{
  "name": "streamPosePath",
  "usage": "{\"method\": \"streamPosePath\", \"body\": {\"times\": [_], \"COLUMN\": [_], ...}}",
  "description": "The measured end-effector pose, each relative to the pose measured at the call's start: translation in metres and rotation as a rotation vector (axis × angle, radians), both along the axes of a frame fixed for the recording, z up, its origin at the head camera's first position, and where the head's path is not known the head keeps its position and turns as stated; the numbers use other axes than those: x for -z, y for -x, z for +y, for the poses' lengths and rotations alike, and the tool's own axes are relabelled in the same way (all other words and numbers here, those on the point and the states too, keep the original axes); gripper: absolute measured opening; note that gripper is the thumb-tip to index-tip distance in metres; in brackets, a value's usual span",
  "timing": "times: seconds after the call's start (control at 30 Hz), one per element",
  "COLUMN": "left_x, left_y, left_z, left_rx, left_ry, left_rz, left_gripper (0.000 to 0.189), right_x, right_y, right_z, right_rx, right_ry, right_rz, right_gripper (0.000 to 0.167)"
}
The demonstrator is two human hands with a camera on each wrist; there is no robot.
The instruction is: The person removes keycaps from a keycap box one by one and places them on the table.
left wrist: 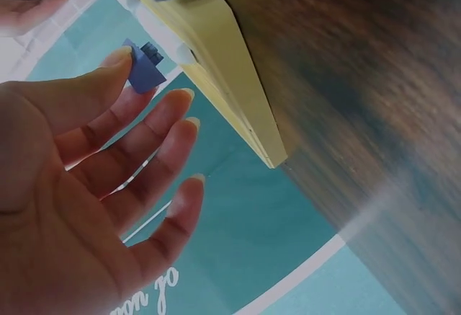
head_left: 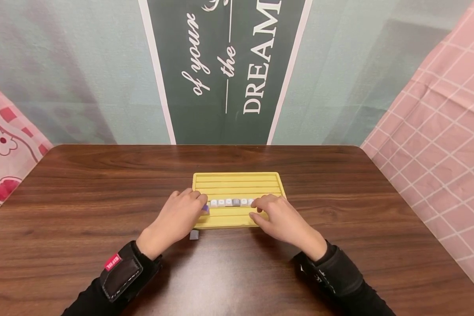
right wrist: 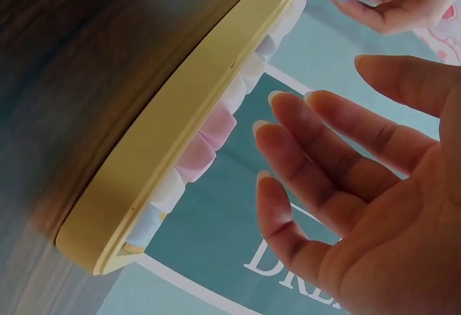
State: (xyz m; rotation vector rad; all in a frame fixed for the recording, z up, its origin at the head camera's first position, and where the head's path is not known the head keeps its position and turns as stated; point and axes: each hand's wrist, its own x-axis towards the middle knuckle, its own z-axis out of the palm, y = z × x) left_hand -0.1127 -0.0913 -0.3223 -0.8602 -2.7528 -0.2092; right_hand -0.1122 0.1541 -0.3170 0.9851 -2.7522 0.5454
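Note:
My left hand (head_left: pixel 179 211) pinches a purple keycap (left wrist: pixel 144 71) between thumb and index finger, its dark underside turned outward, over the left end of the yellow ridged tray (head_left: pixel 237 177). The other left fingers are spread and loosely bent. A row of white and grey keycaps (head_left: pixel 236 202) sits along a middle groove of the tray. Pink keycaps (right wrist: pixel 196 158) and a pale blue keycap (right wrist: pixel 144 227) continue that row, hidden under the right hand in the head view. Over the tray's right side, my right hand (head_left: pixel 278 217) has relaxed fingers and holds nothing.
A loose grey keycap (head_left: pixel 194 235) lies on the brown wooden table (head_left: pixel 237 272), just off the tray's front left corner. Behind the table hangs a green cloth with lettering (head_left: pixel 221 127). Pink cloths (head_left: pixel 450 131) hang at both sides.

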Motion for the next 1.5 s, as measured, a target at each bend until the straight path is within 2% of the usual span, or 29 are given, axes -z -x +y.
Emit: {"method": "streamPosePath", "body": {"times": [0.2,0.53,0.73,1.23,1.5], "left_x": [-0.002,-0.001,0.002,0.006,0.008], "left_y": [-0.008,-0.021,-0.028,-0.035,-0.035], "left_z": [0.001,0.002,0.003,0.004,0.004], "left_rx": [0.016,0.052,0.064,0.056,0.042], "left_ry": [0.0,0.013,0.022,0.029,0.026], "left_rz": [-0.005,-0.009,0.003,-0.039,-0.065], "left_gripper": [0.022,0.022,0.022,0.021,0.02], "right_x": [0.0,0.002,0.004,0.002,0.004], "right_y": [-0.002,-0.006,-0.005,-0.01,-0.011], "right_z": [-0.002,-0.006,-0.006,-0.009,-0.011], "right_rx": [-0.007,0.002,-0.045,-0.049,-0.109], "right_ry": [-0.018,-0.054,-0.046,-0.07,-0.037], "right_rz": [0.012,-0.03,0.013,-0.013,0.019], "right_gripper": [0.008,0.011,0.009,0.015,0.013]}}
